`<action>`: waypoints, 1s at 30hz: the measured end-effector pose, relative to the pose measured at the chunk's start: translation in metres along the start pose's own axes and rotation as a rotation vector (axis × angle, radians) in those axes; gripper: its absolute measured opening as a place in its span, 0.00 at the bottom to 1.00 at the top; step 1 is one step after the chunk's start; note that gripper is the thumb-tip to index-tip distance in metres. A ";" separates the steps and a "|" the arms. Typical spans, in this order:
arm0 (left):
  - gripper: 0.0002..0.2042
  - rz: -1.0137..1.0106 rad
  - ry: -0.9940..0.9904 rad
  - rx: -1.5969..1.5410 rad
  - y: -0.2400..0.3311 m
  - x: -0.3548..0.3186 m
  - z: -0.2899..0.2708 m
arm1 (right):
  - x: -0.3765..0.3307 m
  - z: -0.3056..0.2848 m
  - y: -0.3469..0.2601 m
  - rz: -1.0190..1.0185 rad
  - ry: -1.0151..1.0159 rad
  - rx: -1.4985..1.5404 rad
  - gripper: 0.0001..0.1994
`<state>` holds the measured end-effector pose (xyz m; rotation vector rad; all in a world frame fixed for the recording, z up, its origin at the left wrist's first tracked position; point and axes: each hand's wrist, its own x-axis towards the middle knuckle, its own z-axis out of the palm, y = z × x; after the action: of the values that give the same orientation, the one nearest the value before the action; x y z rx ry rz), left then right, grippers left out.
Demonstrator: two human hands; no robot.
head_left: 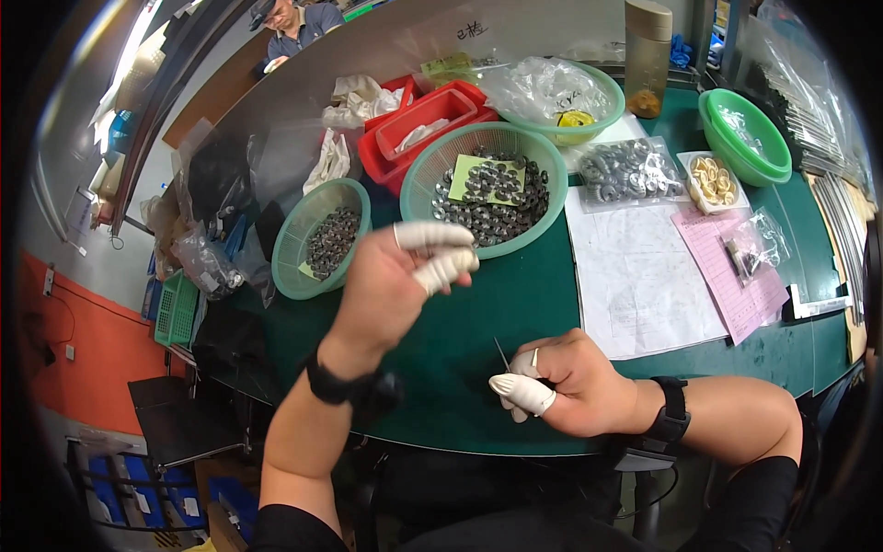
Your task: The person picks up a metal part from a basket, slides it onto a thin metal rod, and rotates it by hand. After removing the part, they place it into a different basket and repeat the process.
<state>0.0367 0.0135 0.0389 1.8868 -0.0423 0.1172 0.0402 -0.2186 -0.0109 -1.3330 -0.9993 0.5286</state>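
Observation:
My left hand [391,281] hovers at the near edge of the larger green basket [414,216]. Its thumb and forefinger, both in white finger cots, are brought together at the tips; anything between them is too small to make out. Small dark metal parts [501,224] fill that basket, with a yellow paper slip [458,177] among them. Nearer the table's front edge, my right hand [579,386], also wearing white finger cots, pinches a thin, needle-like metal tool [501,351] that points up and away.
To the left stands a smaller green basket [287,235] of similar parts. Red trays [432,109] and another basket [602,87] stand behind. On the right lie white paper [625,294], a bag of metal parts [635,170], a pink sheet [727,285] and green bowls [777,170]. A person [299,28] sits beyond the partition.

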 end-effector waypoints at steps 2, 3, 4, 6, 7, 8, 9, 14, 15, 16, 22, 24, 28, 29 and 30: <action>0.13 -0.184 -0.036 -0.318 -0.010 -0.021 0.011 | 0.001 0.000 0.000 -0.015 0.003 0.005 0.15; 0.13 -0.192 -0.033 -0.330 -0.014 -0.024 0.015 | 0.001 -0.001 0.000 -0.033 0.008 0.006 0.14; 0.13 -0.218 -0.054 -0.369 -0.016 -0.026 0.019 | 0.001 -0.002 0.000 -0.049 0.013 0.006 0.14; 0.13 -0.268 -0.094 -0.451 -0.020 -0.031 0.025 | 0.000 -0.003 0.000 -0.049 0.012 0.007 0.13; 0.13 -0.277 -0.090 -0.465 -0.021 -0.033 0.027 | 0.000 -0.003 0.000 -0.027 0.015 0.010 0.13; 0.13 -0.265 -0.099 -0.446 -0.022 -0.033 0.027 | 0.001 -0.003 0.000 -0.009 0.020 0.010 0.12; 0.12 -0.253 -0.107 -0.426 -0.021 -0.033 0.027 | 0.002 -0.003 0.000 0.009 0.025 0.011 0.12; 0.11 -0.273 -0.137 -0.403 -0.017 -0.035 0.022 | 0.004 -0.006 0.002 -0.101 0.025 -0.039 0.12; 0.11 -0.282 -0.127 -0.412 -0.016 -0.036 0.021 | 0.004 -0.007 -0.001 -0.081 0.024 -0.063 0.12; 0.11 -0.282 -0.135 -0.415 -0.015 -0.036 0.021 | 0.005 -0.008 -0.003 -0.061 0.023 -0.087 0.13; 0.08 -0.314 -0.180 -0.410 -0.011 -0.039 0.021 | 0.008 -0.004 -0.001 -0.053 0.032 -0.103 0.13; 0.09 -0.332 -0.185 -0.391 -0.007 -0.038 0.019 | 0.007 -0.004 0.001 -0.077 0.044 -0.102 0.13; 0.10 -0.317 -0.193 -0.371 -0.011 -0.038 0.021 | 0.006 -0.004 -0.001 -0.101 0.066 -0.101 0.13; 0.10 -0.266 -0.188 -0.400 -0.015 -0.038 0.023 | 0.006 -0.004 -0.001 -0.108 0.075 -0.098 0.13; 0.10 -0.216 -0.183 -0.428 -0.018 -0.038 0.024 | 0.006 -0.004 -0.001 -0.109 0.076 -0.099 0.13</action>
<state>0.0014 -0.0044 0.0102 1.4579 0.0114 -0.1989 0.0462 -0.2160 -0.0083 -1.3669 -1.0397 0.3470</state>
